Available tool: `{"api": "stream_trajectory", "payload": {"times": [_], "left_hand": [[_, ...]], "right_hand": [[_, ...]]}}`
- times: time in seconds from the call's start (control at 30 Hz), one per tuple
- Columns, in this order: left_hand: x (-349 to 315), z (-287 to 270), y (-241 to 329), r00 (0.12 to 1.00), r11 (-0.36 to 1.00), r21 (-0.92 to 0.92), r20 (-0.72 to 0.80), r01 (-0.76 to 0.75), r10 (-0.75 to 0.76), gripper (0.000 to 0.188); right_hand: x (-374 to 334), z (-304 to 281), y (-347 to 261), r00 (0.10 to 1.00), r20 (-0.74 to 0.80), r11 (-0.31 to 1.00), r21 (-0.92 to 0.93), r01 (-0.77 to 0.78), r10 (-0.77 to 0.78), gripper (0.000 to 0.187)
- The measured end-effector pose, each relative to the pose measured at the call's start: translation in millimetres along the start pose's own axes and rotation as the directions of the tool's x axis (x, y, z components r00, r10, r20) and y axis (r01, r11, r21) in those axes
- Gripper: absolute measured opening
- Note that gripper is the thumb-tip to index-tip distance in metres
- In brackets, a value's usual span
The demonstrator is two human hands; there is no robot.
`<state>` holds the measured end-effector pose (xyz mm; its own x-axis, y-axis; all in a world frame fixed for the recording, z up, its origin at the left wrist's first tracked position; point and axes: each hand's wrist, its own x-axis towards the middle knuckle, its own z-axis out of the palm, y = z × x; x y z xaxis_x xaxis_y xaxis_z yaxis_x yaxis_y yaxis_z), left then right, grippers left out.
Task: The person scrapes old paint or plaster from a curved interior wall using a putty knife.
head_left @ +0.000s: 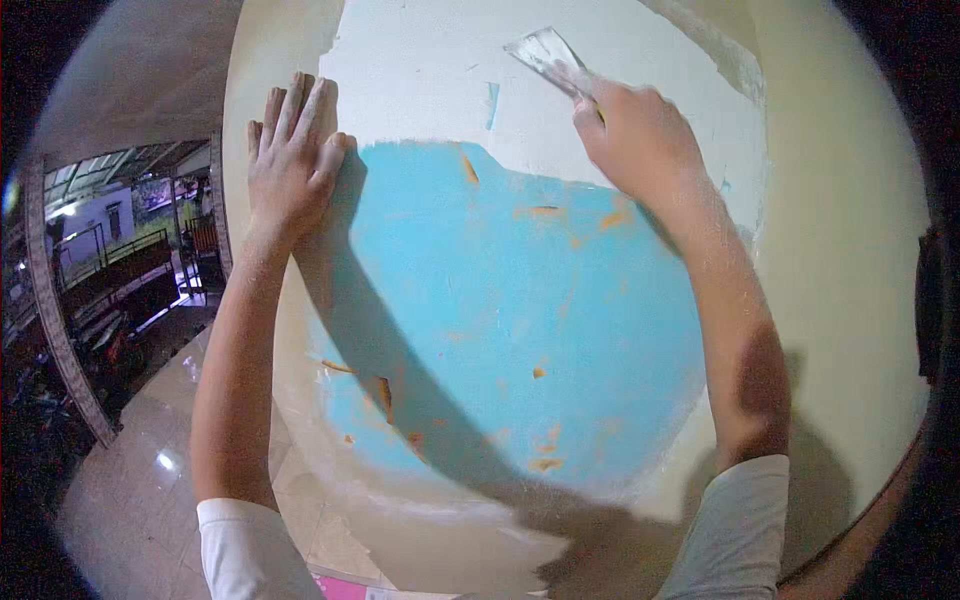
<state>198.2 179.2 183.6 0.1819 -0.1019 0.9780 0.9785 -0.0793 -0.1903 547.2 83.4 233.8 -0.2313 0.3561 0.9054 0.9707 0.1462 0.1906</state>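
Note:
In front of me is a wall with a large turquoise patch [520, 300] marked by orange-brown scuffs and chips. White filler [430, 80] covers the area above it, with a small turquoise streak showing through. My left hand [295, 150] rests flat on the wall at the filler's left edge, fingers stretched upward. My right hand [640, 130] grips a putty knife [545, 55], whose wide blade, smeared with white, points up and left over the filler. The knife's handle is mostly hidden in my fist.
Pale beige wall [840, 200] surrounds the patch on the right. At the left, a doorway [60, 300] opens onto a dim area with railings and dark objects that I cannot make out. Shiny floor tiles [150, 480] lie at lower left. Something pink [340, 588] shows at the bottom edge.

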Motion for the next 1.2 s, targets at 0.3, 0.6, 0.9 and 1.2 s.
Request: {"api": "stream_trajectory", "payload": {"times": [0.3, 0.6, 0.9, 1.2], "left_hand": [[-1, -3, -1, 1.0, 1.0, 0.006, 0.006, 0.008, -0.008, 0.064], [-3, -3, 0, 1.0, 0.998, -0.056, -0.003, -0.006, 0.006, 0.066], [12, -65, 72, 0.959, 0.992, -0.097, 0.279, 0.08, -0.05, 0.062], [3, -84, 119, 0.894, 0.986, -0.163, 0.446, 0.041, 0.036, 0.063]], "right_hand": [[23, 9, -39, 1.0, -0.016, 1.0, -0.003, 0.019, -0.019, 0.037], [-4, 32, -63, 0.997, 0.077, 0.945, 0.327, -0.01, -0.016, 0.058], [-17, 31, -78, 0.925, 0.375, 0.423, 0.849, -0.316, -0.062, 0.066], [-17, 43, -75, 0.911, 0.352, 0.063, 0.936, -0.347, -0.213, 0.072]]}}
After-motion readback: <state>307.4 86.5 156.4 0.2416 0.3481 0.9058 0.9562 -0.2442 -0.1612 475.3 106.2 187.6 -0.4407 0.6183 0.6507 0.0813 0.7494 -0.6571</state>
